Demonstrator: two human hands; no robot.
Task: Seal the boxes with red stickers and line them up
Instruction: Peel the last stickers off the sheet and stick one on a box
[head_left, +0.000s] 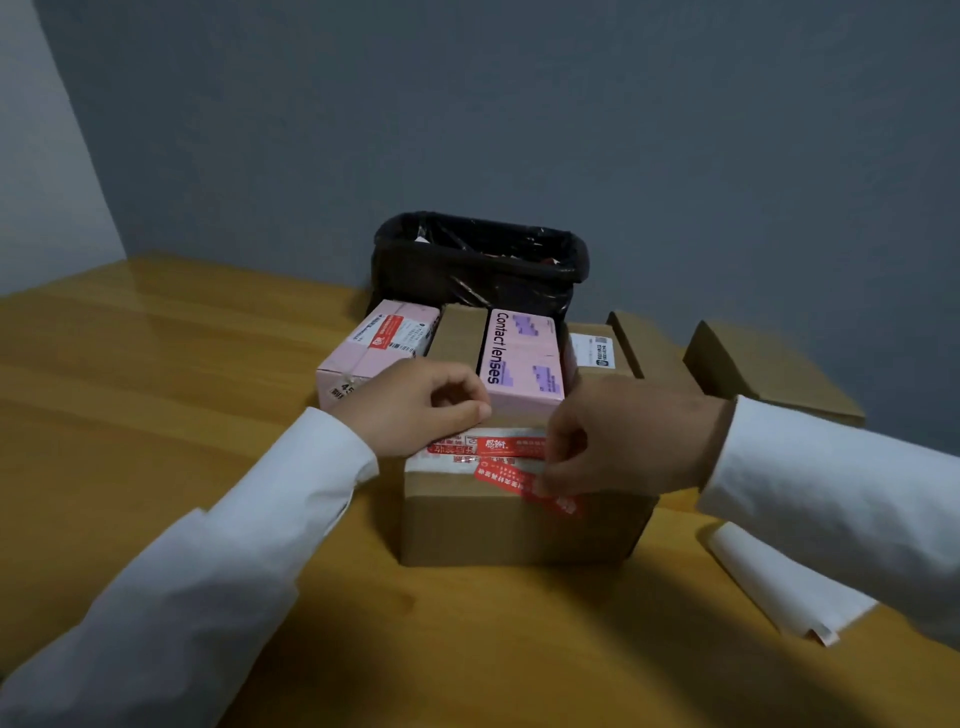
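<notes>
Surface: wooden bench (156, 415) against a grey wall; both arms in white sleeves reach in from the near edge.
Backing paper: white sheet (779, 587) lies on the bench at near right, partly under the right sleeve.
Box in work: brown cardboard box (509, 530) stands at centre, nearest of the boxes.
Sticker in work: red sticker (514, 480) lies slanted over the box's top front edge; one end hangs down the front face. It looks not yet smoothed flat.
Earlier seal: second red sticker (493, 447) already runs across white tape on the box top.
Right hand: right hand (623, 436) has fingers curled down, fingertips on the slanted sticker; grip appears to pinch or press it, exact contact hidden.
Left hand: left hand (415, 402) rests on the box's far left top, fingers loosely curled, apparently steadying; it holds nothing I can see.
Row behind: pink box (363, 348) carries a red sticker; "Contact lenses" box (522, 358) shows none from here; brown boxes (769, 364) further right, seals not visible.
Far end: black-lined bin (478, 260).
Progress (judgement): midway; this seal nearly done, lining up remains.
</notes>
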